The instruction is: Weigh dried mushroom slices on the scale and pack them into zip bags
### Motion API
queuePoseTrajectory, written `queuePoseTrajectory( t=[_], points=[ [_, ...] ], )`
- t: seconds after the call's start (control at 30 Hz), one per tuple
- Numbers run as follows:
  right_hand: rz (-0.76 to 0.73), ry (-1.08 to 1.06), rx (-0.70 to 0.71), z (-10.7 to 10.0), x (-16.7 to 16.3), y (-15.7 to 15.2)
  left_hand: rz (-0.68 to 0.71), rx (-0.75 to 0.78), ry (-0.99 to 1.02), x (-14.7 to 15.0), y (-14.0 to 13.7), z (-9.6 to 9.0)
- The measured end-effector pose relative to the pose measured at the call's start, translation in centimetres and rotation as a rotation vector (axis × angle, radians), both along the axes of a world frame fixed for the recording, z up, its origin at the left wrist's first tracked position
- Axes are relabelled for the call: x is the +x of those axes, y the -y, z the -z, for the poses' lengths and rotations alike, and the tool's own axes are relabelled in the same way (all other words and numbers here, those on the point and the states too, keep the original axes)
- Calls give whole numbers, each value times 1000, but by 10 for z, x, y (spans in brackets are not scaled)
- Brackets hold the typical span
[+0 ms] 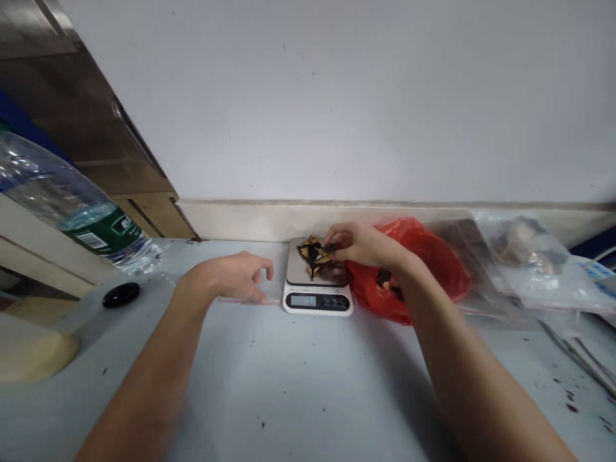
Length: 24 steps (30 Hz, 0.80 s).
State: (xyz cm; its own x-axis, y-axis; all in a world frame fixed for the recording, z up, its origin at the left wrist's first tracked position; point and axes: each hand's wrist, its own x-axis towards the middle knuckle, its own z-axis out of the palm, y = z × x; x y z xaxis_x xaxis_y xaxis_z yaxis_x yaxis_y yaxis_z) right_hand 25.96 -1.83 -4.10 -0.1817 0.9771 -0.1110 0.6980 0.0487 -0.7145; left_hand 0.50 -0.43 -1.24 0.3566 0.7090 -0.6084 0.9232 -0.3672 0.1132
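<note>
A white digital kitchen scale (318, 303) stands on the table near the wall, its display reading what looks like 7.3 or 73. Curled dried pieces (312, 262), dark on one side and tan on the other like dried peel, are heaped on its metal plate. Above the plate's right side, my right hand (363, 245) pinches one dark dried piece (328, 248). My left hand (238, 276) is open left of the scale, fingers curved and apart, over a clear plastic bag (245, 300) lying flat. More dried pieces (385, 278) show in the open red plastic bag (409, 234), partly behind my right forearm.
A water bottle (96, 224) and a black oval object (121, 294) are at the left, with a pale blurred container (36, 350) nearer. Clear bags (529, 256) with contents lie at the right, beside metal tongs-like strips (577, 353). Dark crumbs dot the table.
</note>
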Motion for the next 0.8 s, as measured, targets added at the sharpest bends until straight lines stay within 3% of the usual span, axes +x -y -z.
queuePoseTrajectory(
  t=[0.3,0.8],
  points=[
    [45,-122,-107,1,5,0,11,-3,2,0,-1,1],
    [56,-64,-27,-5,10,3,0,-2,9,1,-1,3]
  ],
)
